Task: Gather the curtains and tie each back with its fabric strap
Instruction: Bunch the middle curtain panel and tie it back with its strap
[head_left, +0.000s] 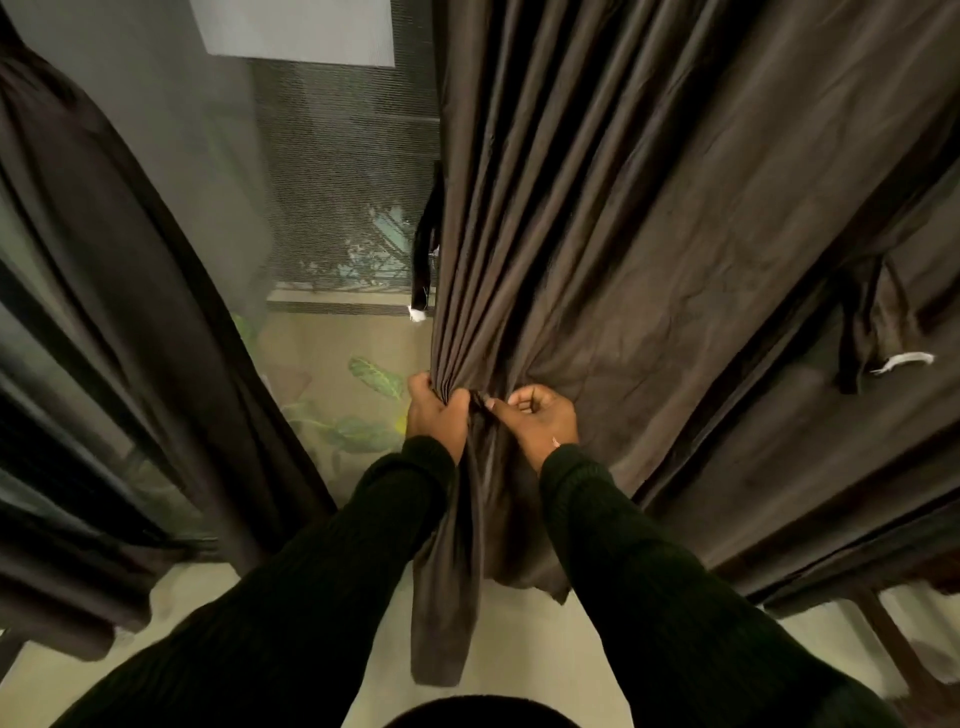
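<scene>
A dark brown curtain (649, 218) hangs on the right, its left edge bunched into narrow pleats. My left hand (434, 410) grips the gathered pleats at their edge. Right beside it, my right hand (540, 418) pinches a fold of the same curtain. One fabric strap (425, 249) with a white tip dangles at the curtain's left edge. Another strap (865, 332) with a white tag hangs at the far right. A second dark curtain (119, 291) hangs on the left, apart from both hands.
Between the curtains a mesh window screen (343, 182) shows green leaves (376, 376) outside. A pale floor (519, 649) lies below. Thin dark legs of some furniture (893, 639) stand at the lower right.
</scene>
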